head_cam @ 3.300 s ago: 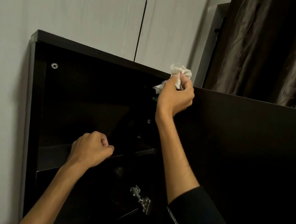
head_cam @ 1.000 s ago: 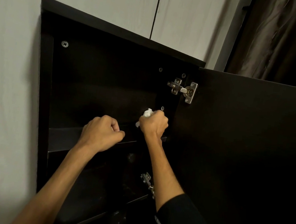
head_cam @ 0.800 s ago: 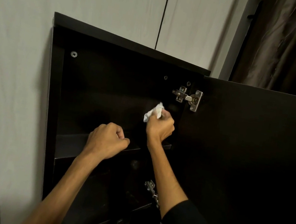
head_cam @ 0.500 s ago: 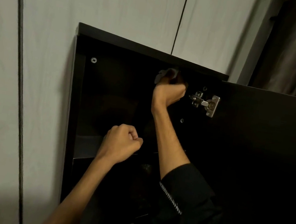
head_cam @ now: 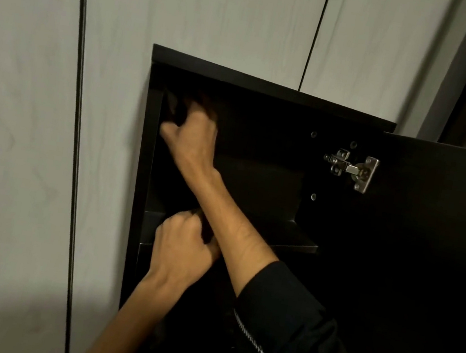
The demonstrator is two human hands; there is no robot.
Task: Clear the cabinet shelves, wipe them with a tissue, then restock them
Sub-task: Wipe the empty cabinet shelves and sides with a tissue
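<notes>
One dark cabinet (head_cam: 270,86) with one shelf (head_cam: 291,240), one open door (head_cam: 429,238) and one hinge (head_cam: 348,170): the right hand (head_cam: 192,136) reaches its upper-left corner, grip and tissue unclear, crossing over the left hand (head_cam: 180,247), fisted at the shelf edge.

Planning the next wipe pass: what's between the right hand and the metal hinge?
Head view: bare dark back panel, nothing stored; two small round fittings sit just left of the hinge.

One cabinet (head_cam: 270,86), one shelf (head_cam: 291,240), one hinge (head_cam: 348,170), two hands.
</notes>
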